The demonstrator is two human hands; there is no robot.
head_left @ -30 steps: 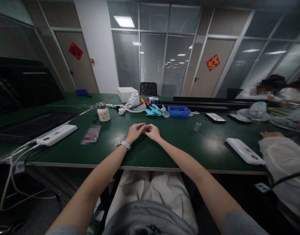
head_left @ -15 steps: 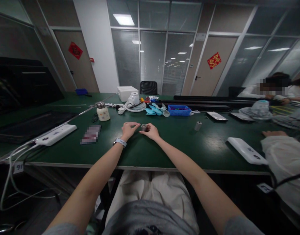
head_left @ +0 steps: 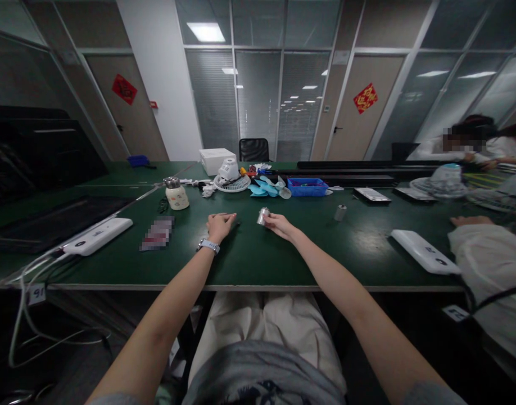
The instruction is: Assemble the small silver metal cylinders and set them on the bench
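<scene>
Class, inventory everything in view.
Table: one, green, foreground
Cylinders: two, silver, one held, one on table
Bottle: one, cream, left
Oblong devices: two, white, left, right
Trays: two, blue, far left, centre
Blades: several, light blue, centre
Fan parts: several, white, centre, right
Box: one, white, far side
Mesh chair: one, black, far side
Panels: several, black, left
Door signs: two, red, background
People: at least three, white sleeves, right
Left hand: one, bare, centre
Right hand: one, bare, holding cylinder

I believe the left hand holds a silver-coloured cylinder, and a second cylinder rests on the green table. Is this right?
Not quite: the head view shows the right hand, not the left hand, holding the silver-coloured cylinder. The second cylinder rests on the green table.
</scene>
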